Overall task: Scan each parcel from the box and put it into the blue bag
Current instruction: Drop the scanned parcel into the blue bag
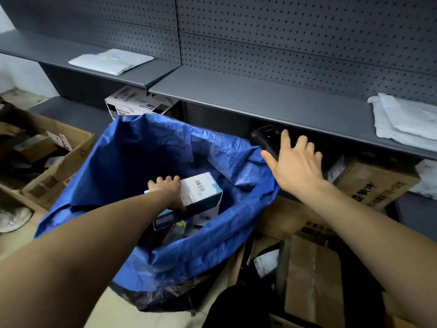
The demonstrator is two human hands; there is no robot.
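Two bare forearms entered from the lower edge, both cut off above the elbow. Between them at bottom centre a dark rounded shape [227,308] lay too shadowed to identify. At lower right, an open cardboard box [314,275] held dim, jumbled contents; only one white-labelled packet [266,261] could be made out, so the parcels there could not be counted. The blue bag [132,162] stood open at centre, its base hidden by a dark liner or shadow. Inside its mouth the left hand [169,191] gripped one white and blue parcel [201,194], fingers curled over its far edge, thumb hidden beneath; a barcode label faced up. Below this parcel other items lay in the bag, overlapped and not countable. The right hand [295,159] reached beyond the bag rim, fingers spread around one black handheld scanner [267,138]; the palm covered the device's near part, so whether the fingers clasped it or merely touched it could not be told. Behind, one printed carton [376,183] sat under the grey shelf [260,100]. At left, a second open cardboard box [59,159] held mixed packets, partly cropped. One black and white box [139,102] stood behind the bag, half hidden. On the shelf lay two white mailers: one at left [111,61], one at right [406,119], the latter cropped.
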